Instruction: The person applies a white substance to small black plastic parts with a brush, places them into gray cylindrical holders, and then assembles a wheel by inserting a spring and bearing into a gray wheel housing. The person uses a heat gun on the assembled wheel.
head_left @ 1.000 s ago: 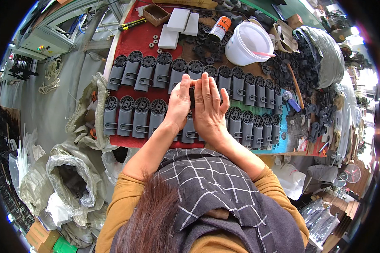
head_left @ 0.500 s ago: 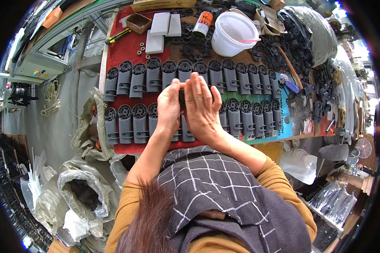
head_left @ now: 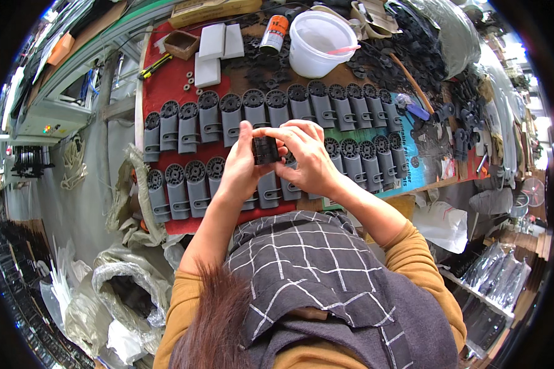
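Note:
Between my two hands, above the table, is a short black ribbed plastic part (head_left: 265, 150). My left hand (head_left: 239, 163) grips its left side, with the thumb pointing up along it. The fingers of my right hand (head_left: 311, 158) are bent around its right edge and top. Beneath and beyond the hands stand two rows of grey tubular plastic parts (head_left: 231, 114) with round, holed black ends and small side clips. My hands and forearms hide some of the nearer row (head_left: 197, 194).
At the back are a white plastic bucket (head_left: 317, 52), an orange-and-white can (head_left: 274, 34), white boxes (head_left: 208, 71), a small brown box (head_left: 181, 44) and a yellow cutter (head_left: 156, 66). Loose black parts (head_left: 375, 67) lie right of the bucket. An open sack (head_left: 120, 270) stands left of me.
My right hand has gone from lying flat against the black part to curling its fingers around it, so more of the part shows. The whole view has shifted slightly.

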Motion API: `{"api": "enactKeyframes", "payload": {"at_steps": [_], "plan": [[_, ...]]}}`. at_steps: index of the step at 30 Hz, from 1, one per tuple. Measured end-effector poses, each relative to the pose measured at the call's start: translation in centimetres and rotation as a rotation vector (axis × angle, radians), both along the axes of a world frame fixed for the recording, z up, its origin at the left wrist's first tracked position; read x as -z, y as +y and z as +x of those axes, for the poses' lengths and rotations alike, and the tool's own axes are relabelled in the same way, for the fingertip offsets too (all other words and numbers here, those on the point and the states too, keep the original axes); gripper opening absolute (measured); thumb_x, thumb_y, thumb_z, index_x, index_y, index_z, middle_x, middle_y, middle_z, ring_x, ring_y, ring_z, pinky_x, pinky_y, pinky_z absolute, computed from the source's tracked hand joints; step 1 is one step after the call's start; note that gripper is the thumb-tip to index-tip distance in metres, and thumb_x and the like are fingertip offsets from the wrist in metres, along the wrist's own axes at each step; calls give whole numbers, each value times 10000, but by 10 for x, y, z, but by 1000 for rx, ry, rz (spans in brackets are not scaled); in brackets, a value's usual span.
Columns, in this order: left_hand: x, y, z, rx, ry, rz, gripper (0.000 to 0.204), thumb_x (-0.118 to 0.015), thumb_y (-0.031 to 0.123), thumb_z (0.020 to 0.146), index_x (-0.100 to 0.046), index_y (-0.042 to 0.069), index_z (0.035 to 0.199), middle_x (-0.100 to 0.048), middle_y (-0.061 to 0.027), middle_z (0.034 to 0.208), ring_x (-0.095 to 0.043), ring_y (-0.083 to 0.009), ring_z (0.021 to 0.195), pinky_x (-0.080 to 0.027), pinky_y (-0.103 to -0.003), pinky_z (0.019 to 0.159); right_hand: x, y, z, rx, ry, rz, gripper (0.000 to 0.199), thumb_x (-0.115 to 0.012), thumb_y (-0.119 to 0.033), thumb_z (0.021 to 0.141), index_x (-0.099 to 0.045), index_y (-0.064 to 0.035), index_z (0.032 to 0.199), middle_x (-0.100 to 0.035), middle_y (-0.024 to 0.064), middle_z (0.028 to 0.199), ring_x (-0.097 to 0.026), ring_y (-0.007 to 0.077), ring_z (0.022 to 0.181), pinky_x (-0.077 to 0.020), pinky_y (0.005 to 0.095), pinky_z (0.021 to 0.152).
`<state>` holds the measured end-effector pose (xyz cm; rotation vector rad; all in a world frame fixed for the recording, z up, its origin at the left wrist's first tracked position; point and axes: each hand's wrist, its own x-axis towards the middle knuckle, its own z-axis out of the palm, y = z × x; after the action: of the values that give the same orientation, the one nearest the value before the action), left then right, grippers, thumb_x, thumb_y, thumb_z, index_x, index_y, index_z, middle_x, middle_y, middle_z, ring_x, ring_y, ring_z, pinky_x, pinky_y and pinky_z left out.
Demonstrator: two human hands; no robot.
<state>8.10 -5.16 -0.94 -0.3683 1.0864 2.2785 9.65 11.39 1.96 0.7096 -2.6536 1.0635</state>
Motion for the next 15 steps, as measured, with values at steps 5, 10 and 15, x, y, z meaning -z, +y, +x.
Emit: {"api": "enactKeyframes", "payload": {"at_steps": [5,10,15], "plan": [[-6,-22,-13,290,809,-701,650,-835,165,677,-552,37,1247,-576,-50,1188,-570,-185,1102,-455,-340,960,-5,26,-11,6,-86,11,495,-721,-184,675,-595,-74,1140,-620,90,1003,-522,276,1071,-308,429,1000],[1,-22,-26,385,916,-846,522,-811,145,636,-611,30,1105,-613,-84,1027,-594,-196,966,-483,-327,857,-3,39,-31,-158,-267,112,552,-749,-206,694,-582,-84,1206,-617,84,1078,-525,263,1096,-291,437,1036],[21,-13,-22,108,689,-800,455,-762,125,662,-610,-2,1071,-648,-92,961,-643,-178,881,-512,-294,814,-4,92,-146,14,-13,104,434,-756,-251,749,-640,-66,1125,-640,115,1153,-566,299,1117,-425,396,944]]}}
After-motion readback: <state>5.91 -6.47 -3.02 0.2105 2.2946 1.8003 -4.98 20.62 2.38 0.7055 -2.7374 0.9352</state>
